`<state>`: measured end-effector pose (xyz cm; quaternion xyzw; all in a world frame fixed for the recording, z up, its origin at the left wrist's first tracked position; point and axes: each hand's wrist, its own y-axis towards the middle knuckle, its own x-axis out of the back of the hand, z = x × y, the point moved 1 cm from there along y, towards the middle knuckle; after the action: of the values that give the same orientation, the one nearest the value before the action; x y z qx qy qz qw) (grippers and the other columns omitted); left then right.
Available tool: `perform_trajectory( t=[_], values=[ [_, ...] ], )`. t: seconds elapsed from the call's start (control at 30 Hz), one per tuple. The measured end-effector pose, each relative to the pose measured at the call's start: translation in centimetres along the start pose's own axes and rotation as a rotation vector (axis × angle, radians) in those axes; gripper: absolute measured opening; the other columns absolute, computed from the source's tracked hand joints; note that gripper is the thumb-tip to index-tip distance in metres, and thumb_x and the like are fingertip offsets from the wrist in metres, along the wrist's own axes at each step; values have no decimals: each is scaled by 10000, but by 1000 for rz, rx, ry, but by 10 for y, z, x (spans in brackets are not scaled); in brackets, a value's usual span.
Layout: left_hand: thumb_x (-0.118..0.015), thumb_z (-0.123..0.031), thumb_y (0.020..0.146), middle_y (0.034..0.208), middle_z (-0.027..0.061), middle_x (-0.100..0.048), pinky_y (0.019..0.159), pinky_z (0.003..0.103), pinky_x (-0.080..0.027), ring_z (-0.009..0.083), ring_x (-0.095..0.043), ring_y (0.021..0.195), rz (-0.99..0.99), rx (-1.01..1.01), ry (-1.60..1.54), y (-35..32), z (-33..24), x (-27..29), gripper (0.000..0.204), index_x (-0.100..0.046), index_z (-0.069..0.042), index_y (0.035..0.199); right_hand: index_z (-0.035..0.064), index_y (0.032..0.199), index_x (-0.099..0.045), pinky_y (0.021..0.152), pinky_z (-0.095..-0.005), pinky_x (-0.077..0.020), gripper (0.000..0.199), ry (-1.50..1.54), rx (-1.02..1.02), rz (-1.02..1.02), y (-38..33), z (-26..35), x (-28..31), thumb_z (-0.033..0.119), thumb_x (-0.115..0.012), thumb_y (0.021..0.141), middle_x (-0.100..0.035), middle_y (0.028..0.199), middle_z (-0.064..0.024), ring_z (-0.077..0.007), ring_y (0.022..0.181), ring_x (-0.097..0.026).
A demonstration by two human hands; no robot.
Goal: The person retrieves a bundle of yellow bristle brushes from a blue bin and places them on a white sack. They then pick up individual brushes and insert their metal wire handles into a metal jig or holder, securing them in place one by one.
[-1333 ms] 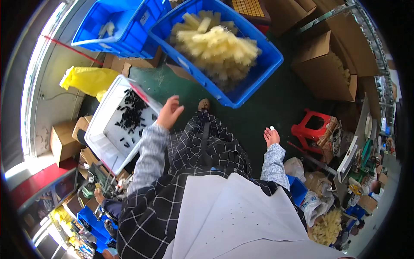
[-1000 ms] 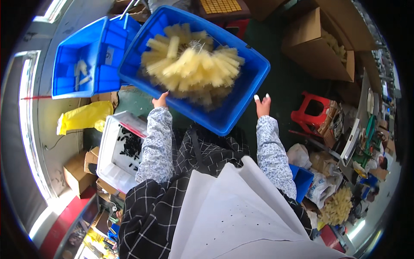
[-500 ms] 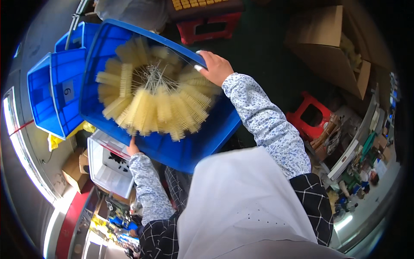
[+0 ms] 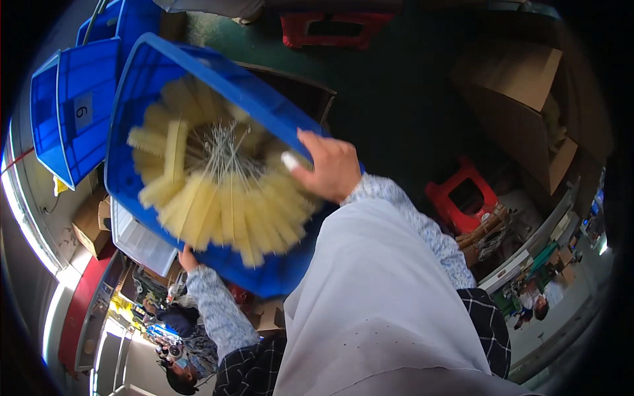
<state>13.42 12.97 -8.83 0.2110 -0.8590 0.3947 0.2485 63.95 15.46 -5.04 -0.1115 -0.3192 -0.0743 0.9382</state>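
Observation:
A big blue plastic tub (image 4: 221,82) hangs tilted in front of me, its right side toward my body. Inside lies a ring of cream-yellow bottle brushes (image 4: 228,204), bristles outward and thin wire stems meeting in the middle; motion blurs them somewhat. My right hand (image 4: 327,165) is closed over the far right rim, thumb on the inner side. At the near left edge my left hand (image 4: 188,259) grips the tub, most of its fingers hidden. Patterned sleeves cover both forearms.
More blue bins (image 4: 79,109) stand at the left, near a translucent white box (image 4: 142,241). Red stools stand ahead (image 4: 337,30) and at right (image 4: 463,196). An open cardboard carton (image 4: 515,79) is at the far right. A masked person (image 4: 188,360) is at the lower left.
The tub, with the brushes in it, has come nearer and tilted more steeply. My right hand has moved down toward me; my left has shifted slightly left and nearer.

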Motion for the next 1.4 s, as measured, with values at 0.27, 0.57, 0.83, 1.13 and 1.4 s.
perform_trajectory(
  t=[0.27,0.57,0.83,1.13,1.4],
  values=[
    [-545,-84,711,977,116,-579,715,341,-477,234,-578,839,-181,196,-360,-159,94,90,390,-505,25,1083,3,1084,-450,659,-359,-437,529,82,104,476,-78,37,-7,277,-663,685,-583,842,-129,-260,730,-580],
    [-558,-100,716,992,116,-575,722,344,-476,235,-576,848,-289,207,-486,-241,156,130,409,-493,22,1100,43,874,-540,522,-335,-430,304,65,271,278,-144,65,-29,270,-649,704,-570,692,-80,-238,574,-559],
    [-586,-130,718,1013,121,-557,737,355,-471,243,-566,853,-294,190,-337,-192,177,169,421,-478,17,1098,21,990,-571,606,-328,-491,364,147,290,191,-135,63,-49,273,-619,732,-623,848,-133,-273,663,-606],
    [-599,-98,672,862,132,-591,675,336,-475,238,-574,732,-183,-80,-288,-116,73,146,277,-569,53,902,36,906,-556,572,-360,-477,302,134,216,-57,-141,73,-9,298,-575,757,-602,717,-134,-289,619,-590],
    [-653,-156,629,848,148,-610,675,316,-472,216,-579,718,-100,-202,76,37,0,5,359,-588,68,901,57,834,-518,545,-414,-461,238,39,-41,-213,-57,-15,-31,287,-539,772,-587,653,-138,-312,594,-583]
  ],
)
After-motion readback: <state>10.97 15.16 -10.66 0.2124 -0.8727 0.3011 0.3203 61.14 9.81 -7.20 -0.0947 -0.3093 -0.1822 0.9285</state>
